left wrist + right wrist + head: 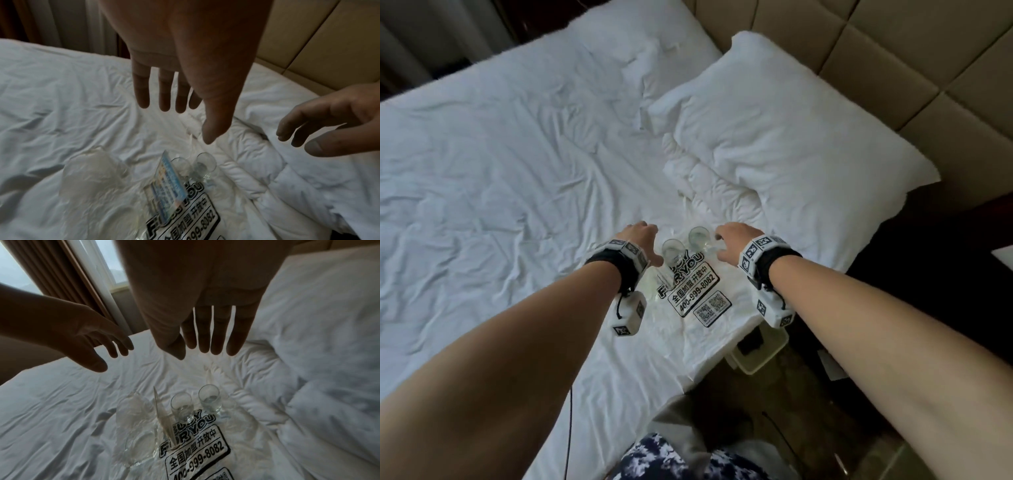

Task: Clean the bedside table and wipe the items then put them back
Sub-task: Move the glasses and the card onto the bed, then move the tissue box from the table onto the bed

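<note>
Two small clear glasses (673, 251) (698, 236) stand upright on a clear plastic bag (695, 291) with black print, spread on the white bed sheet (500, 171). Left of the glasses in the right wrist view, a clear card stand (162, 412) rises beside a crumpled transparent item (135, 426). My left hand (642, 236) hovers above and left of the glasses, fingers straight, holding nothing. My right hand (726, 240) hovers to their right, fingers spread and empty. The wrist views show the left hand (191, 116) and the right hand (197, 350) well above the glasses (182, 407) (205, 164).
A white pillow (791, 137) and a bunched duvet (709, 192) lie just behind the glasses, against a padded beige headboard (893, 51). A white bin (760, 353) sits on the floor at the bed's edge. Dark furniture (945, 274) is at the right. Curtains (61, 280) hang beyond the bed.
</note>
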Demonstrator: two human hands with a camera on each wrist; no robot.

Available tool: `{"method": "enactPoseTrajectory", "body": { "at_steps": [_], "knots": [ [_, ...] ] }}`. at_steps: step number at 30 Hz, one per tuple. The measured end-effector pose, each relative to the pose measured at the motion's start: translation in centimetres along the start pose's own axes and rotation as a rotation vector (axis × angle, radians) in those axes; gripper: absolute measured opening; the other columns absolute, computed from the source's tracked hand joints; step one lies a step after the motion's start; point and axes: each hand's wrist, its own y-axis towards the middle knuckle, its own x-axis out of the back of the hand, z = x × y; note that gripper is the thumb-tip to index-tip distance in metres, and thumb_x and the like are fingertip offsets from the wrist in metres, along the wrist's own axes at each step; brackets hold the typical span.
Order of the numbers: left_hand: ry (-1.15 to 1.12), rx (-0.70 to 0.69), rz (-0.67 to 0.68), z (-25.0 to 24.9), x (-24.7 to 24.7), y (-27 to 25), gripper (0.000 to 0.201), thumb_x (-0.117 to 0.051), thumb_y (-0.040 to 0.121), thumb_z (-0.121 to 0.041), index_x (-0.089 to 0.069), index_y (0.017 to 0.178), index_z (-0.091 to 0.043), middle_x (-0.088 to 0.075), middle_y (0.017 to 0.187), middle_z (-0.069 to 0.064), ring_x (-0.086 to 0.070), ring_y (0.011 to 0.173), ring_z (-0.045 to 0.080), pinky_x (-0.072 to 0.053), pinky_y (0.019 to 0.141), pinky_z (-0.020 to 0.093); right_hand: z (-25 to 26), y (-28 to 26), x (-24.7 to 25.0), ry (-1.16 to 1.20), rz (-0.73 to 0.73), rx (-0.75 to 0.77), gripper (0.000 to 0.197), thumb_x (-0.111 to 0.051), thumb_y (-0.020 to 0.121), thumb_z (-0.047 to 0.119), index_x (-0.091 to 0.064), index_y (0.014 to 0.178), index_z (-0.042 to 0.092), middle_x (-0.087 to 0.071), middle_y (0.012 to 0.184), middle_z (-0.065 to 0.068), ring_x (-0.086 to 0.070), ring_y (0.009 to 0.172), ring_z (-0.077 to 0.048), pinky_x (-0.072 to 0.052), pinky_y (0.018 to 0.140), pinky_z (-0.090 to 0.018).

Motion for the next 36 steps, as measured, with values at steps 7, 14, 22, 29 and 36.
{"method": "enactPoseTrajectory", "body": {
  "at_steps": [7, 14, 22, 29, 36],
  "knots": [
    [0.071, -0.146, -0.09, -11.5, 2.9, -4.7, 0.075, -0.077, 0.077, -0.041, -0.044, 0.14, -0.016, -0.051, 0.135, 0.003, -0.052, 0.121, 0.025, -0.045, 0.097, 0.04, -8.7, -11.0, 0.8, 0.102, -0.104, -0.127, 0.043, -0.06, 0.088, 0.031, -0.052, 0.128, 0.018, -0.053, 0.129, -0.005, -0.056, 0.111, -0.028, -0.048, 0.089, -0.037],
    [0.21, -0.376, -0.064, -28.1, 0.4, -9.1, 0.076, -0.072, 0.081, -0.041, -0.038, 0.145, -0.019, -0.047, 0.139, 0.003, -0.049, 0.125, 0.026, -0.046, 0.097, 0.04, -18.8, -24.7, -3.8, 0.182, -0.185, -0.319, 0.038, -0.059, 0.088, 0.033, -0.058, 0.121, 0.014, -0.057, 0.126, -0.009, -0.057, 0.113, -0.033, -0.049, 0.092, -0.038],
    [0.334, -0.579, -0.039, -42.9, -1.2, -12.0, 0.078, -0.074, 0.081, -0.042, -0.036, 0.147, -0.019, -0.046, 0.142, 0.004, -0.047, 0.129, 0.027, -0.043, 0.1, 0.039, -28.9, -36.1, -6.5, 0.232, -0.166, -0.477, 0.042, -0.058, 0.092, 0.03, -0.05, 0.129, 0.014, -0.051, 0.126, -0.009, -0.056, 0.104, -0.029, -0.04, 0.072, -0.034],
    [0.431, -0.676, -0.001, -52.4, -1.9, -10.2, 0.084, -0.075, 0.079, -0.045, -0.035, 0.147, -0.016, -0.041, 0.144, 0.007, -0.042, 0.131, 0.031, -0.042, 0.1, 0.042, -35.5, -40.6, -8.3, 0.342, -0.163, -0.611, 0.052, -0.057, 0.095, 0.03, -0.041, 0.142, 0.015, -0.043, 0.142, -0.01, -0.053, 0.117, -0.028, -0.042, 0.08, -0.032],
    [0.437, -0.678, 0.095, -58.0, -3.7, -2.8, 0.094, -0.076, 0.075, -0.048, -0.029, 0.148, -0.013, -0.035, 0.147, 0.009, -0.037, 0.133, 0.033, -0.041, 0.103, 0.046, -41.8, -38.3, -9.2, 0.397, -0.095, -0.702, 0.054, -0.059, 0.094, 0.029, -0.04, 0.143, 0.015, -0.046, 0.138, -0.008, -0.054, 0.116, -0.028, -0.046, 0.086, -0.033]
  ]
}}
